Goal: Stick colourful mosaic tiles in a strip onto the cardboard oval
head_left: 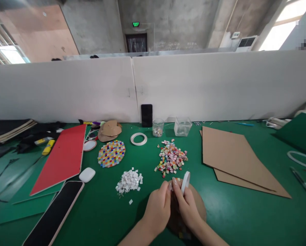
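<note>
Two grips [158, 206] [188, 205] meet over one disc [201, 204], right holding one white ring [185, 181].

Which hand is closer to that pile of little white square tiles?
Left. The left hand is just to the right of the white tile pile; the right hand is farther right, past the left hand.

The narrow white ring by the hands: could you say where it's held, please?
The right hand holds the narrow white ring near its lower end; whether the left hand holds anything is hidden.
</note>
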A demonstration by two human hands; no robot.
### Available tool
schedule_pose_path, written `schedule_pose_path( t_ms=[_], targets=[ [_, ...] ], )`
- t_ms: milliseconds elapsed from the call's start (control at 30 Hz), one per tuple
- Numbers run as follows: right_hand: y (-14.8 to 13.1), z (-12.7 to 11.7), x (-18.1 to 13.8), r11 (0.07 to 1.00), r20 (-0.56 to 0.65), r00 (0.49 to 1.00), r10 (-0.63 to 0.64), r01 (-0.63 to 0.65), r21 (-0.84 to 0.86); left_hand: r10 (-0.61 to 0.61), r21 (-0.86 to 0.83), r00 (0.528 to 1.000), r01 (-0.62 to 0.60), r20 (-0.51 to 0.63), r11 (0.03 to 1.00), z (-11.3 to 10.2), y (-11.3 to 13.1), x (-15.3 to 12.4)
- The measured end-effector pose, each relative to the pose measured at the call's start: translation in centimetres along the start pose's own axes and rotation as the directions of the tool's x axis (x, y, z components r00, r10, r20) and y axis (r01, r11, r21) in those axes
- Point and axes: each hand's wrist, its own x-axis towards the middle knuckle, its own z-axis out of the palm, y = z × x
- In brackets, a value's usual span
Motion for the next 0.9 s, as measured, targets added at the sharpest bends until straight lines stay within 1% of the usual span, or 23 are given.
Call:
schedule_pose_path(
  t_ms=[133, 200, 333, 400, 600, 700, 833, 900],
  targets=[
    [0.0, -0.1, -0.1, 0.992, -0.009, 0.994, 0.106, -0.105, 0.075, -0.031, -0.056, 0.999, 0.032, 0.020, 0.998, 0.0, 0.2, 0.2],
    [0.1, -0.2, -0.1, 0.987, -0.016, 0.990, 0.137, -0.135, 0.084, -0.043, -0.068, 0.999, 0.044, 0.020, 0.997, -0.2, 0.4, 0.2],
    [0.2, -0.3, 0.1, 0.993, 0.016, 0.995, 0.099, -0.100, 0.064, -0.026, -0.086, 0.998, 0.031, 0.058, 0.996, -0.7, 0.8, 0.0],
    [0.3, -0.3, 0.1, 0.993, 0.005, 0.995, 0.096, -0.096, 0.063, -0.016, -0.091, 0.996, 0.023, 0.085, 0.996, -1.0, 0.9, -0.1],
    [1.1, -0.2, -0.2, 0.958, -0.049, 0.968, 0.246, -0.235, 0.165, -0.011, -0.097, 0.990, 0.024, 0.139, 0.995, -0.9, 0.5, -0.2],
    [0.9, -0.2, -0.3, 0.946, -0.093, 0.954, 0.286, -0.265, 0.188, -0.016, -0.095, 0.990, 0.029, 0.138, 0.995, -0.8, 0.4, -0.2],
    [-0.1, 0.0, -0.3, 0.951, -0.061, 0.961, 0.271, -0.257, 0.174, -0.021, -0.092, 0.992, 0.032, 0.121, 0.995, -0.7, 0.4, -0.2],
    [-0.6, 0.1, -0.3, 0.961, -0.105, 0.965, 0.238, -0.219, 0.169, -0.005, -0.079, 0.992, 0.015, 0.124, 0.997, -0.6, 0.4, -0.2]
  ],
)
